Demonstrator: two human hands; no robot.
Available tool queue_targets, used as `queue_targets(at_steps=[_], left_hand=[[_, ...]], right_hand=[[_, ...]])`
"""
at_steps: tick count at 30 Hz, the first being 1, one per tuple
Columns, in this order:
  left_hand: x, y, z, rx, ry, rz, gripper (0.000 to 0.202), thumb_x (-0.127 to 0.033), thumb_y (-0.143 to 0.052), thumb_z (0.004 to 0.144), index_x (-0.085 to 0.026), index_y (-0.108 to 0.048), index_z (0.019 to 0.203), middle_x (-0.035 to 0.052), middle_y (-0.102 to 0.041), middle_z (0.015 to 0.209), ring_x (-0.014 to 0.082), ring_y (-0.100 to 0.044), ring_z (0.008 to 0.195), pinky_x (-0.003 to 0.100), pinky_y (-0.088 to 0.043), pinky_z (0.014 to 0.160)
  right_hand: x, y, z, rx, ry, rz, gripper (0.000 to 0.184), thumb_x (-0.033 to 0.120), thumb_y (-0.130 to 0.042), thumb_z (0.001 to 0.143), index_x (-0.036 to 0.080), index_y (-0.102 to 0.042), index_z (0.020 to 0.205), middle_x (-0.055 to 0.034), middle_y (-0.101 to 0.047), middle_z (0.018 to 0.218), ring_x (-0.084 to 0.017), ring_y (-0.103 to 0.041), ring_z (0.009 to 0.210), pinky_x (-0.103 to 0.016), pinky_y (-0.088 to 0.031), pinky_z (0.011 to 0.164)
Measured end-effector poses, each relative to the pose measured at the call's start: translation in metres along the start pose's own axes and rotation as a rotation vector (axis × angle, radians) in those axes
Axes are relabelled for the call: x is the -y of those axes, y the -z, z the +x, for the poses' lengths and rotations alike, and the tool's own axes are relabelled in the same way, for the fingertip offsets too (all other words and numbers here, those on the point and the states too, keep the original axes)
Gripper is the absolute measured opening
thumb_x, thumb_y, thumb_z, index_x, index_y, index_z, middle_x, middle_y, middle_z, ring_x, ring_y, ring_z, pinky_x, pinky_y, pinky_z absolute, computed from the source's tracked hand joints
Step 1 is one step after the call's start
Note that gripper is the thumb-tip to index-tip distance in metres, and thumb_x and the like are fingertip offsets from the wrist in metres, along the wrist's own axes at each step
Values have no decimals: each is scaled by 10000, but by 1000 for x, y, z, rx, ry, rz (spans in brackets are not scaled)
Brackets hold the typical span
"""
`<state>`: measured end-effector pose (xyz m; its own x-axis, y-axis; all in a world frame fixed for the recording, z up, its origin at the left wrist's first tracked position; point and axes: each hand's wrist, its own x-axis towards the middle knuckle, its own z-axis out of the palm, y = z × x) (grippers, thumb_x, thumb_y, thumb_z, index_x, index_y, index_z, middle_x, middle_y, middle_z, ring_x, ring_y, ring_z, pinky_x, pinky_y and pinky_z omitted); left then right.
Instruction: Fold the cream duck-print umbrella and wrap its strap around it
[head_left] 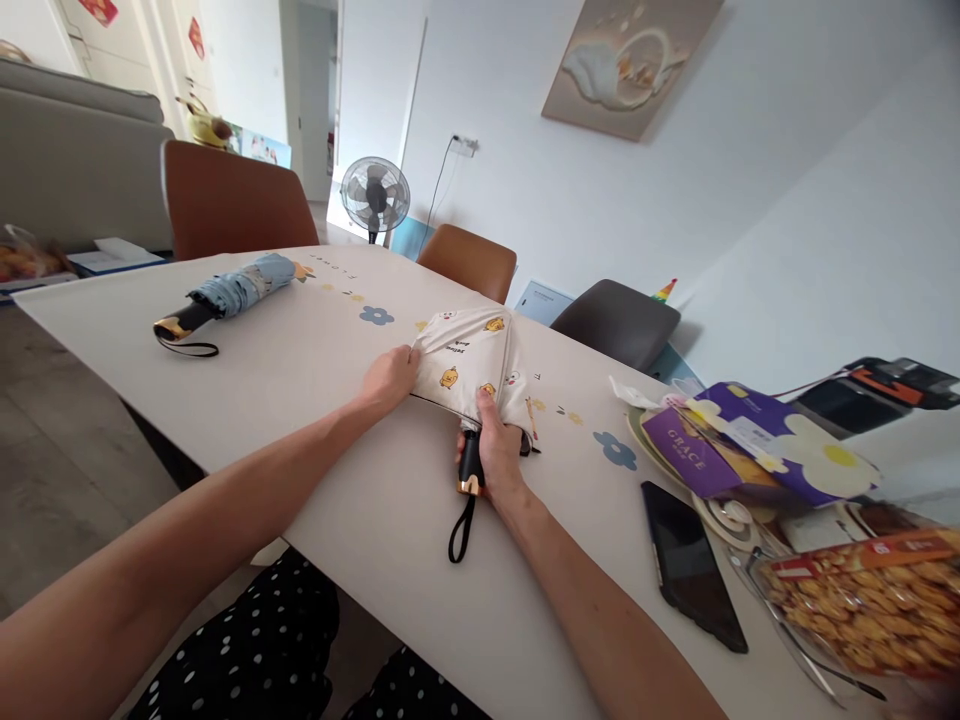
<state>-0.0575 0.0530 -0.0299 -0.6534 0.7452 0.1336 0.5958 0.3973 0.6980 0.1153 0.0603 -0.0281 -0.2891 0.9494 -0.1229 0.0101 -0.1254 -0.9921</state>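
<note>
A white folding umbrella (469, 360) with yellow cartoon prints is held above the table, its loose cloth folded in flat layers. My right hand (499, 450) is closed around it where the cloth meets the black handle, thumb on the fabric. A black wrist strap hangs from the gold-trimmed end of the handle. My left hand (391, 380) pinches the left edge of the cloth, fingers partly hidden. To the left on the table lies a blue folding umbrella (244, 287), rolled up, with a black and gold handle and a strap.
The table (337, 360) has a pale cloth with flower prints. At right lie a phone (694, 565), a purple tissue box (750, 440) and a bag of nuts or snacks (877, 600). Chairs (469, 262) stand along the far side, with a fan (375, 195) behind.
</note>
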Motion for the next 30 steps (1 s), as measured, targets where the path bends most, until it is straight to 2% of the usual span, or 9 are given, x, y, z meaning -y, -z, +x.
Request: queue_targets(at_steps=[8,11,13,15,18,21,25,27,30], left_hand=[[-1,0,-3,56,-80,226,222,-247,-372,850,-162,-573,890,173,-651,815,316,-600,864,411,-385,762],[-3,6,-5,-28,-147,240,299,-155,-372,831,-143,-538,1079,186,-630,996,303,-554,1010,418,-360,863],[-8,8,-10,-129,-276,157,366,-151,-344,846,-136,-491,1181,177,-582,1132,277,-493,1114,403,-330,938],[-15,6,-15,-161,-439,-25,399,-207,-311,879,-146,-447,1250,145,-538,1231,237,-439,1189,366,-312,992],[-25,-7,-22,-6,-567,-297,460,-325,-334,891,-163,-397,1317,98,-416,1390,189,-311,1312,308,-236,1070],[-27,-23,-21,153,-433,-470,532,-395,-386,869,-140,-383,1336,103,-282,1475,205,-190,1374,312,-138,1112],[-25,-25,-18,299,-233,-653,505,-487,-362,861,-183,-485,1245,89,-447,1378,234,-346,1306,318,-222,1080],[-26,-19,-21,246,-205,-619,512,-482,-393,849,-171,-472,1248,113,-485,1336,256,-407,1257,350,-263,1056],[-32,-12,-27,20,-241,-472,573,-405,-460,829,-147,-362,1330,148,-379,1406,271,-310,1311,400,-233,1066]], right_hand=[[1,-2,-1,2,2,2,448,606,-587,714,164,-521,751,4,-541,434,-142,-502,319,-234,-393,258],[2,-2,0,8,-15,-9,446,602,-578,721,160,-520,725,-1,-539,428,-138,-486,305,-242,-393,257],[1,-2,2,15,-36,-15,451,606,-577,719,158,-525,719,1,-528,413,-139,-473,292,-250,-393,255],[1,-1,2,21,-67,-25,460,612,-583,710,154,-536,729,-2,-527,407,-145,-469,286,-259,-388,251],[2,-1,0,36,-78,-51,460,607,-587,710,150,-551,745,-11,-531,402,-153,-471,284,-264,-385,248],[6,-3,-5,68,-36,-66,437,584,-580,732,149,-556,771,-4,-525,392,-156,-467,279,-269,-385,244],[9,-5,-9,86,10,-73,394,547,-588,747,159,-545,805,13,-517,385,-153,-455,269,-262,-368,230],[8,-5,-8,84,12,-74,385,539,-594,746,163,-544,807,15,-516,386,-151,-455,269,-259,-368,231],[5,-4,-6,74,-16,-71,408,561,-588,741,162,-552,820,13,-517,392,-155,-463,274,-268,-382,237]])
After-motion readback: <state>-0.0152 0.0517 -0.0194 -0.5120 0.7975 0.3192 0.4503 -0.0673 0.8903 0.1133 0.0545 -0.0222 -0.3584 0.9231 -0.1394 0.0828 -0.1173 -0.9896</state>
